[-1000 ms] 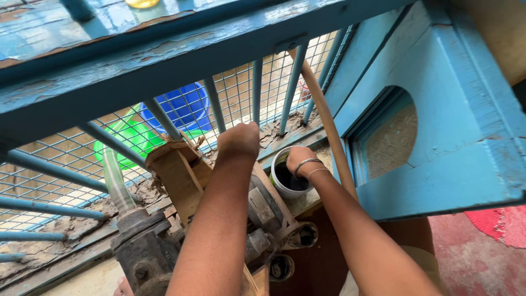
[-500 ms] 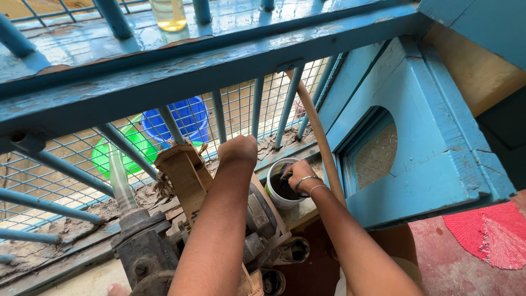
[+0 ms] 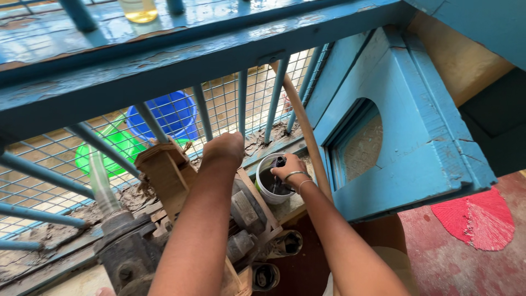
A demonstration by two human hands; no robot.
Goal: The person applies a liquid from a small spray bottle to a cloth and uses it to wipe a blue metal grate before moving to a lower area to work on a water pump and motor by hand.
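My right hand is at the rim of a white cup with dark liquid in it, fingers pinched on a small dark object above the liquid. Two thin bangles ring that wrist. My left hand reaches forward over a greasy dark metal pump and bends down behind a wooden block. Its fingers are hidden. The cup stands on the dirty sill just right of the pump.
Blue window bars and wire mesh close off the front. Outside lie a blue bucket and a green basin. A tan hose rises beside the cup. A clear hose leaves the pump. A blue shutter stands at right.
The view has tilted slightly. My right hand stays at the cup and now shows the small dark object in its fingers. My left arm has hardly moved.
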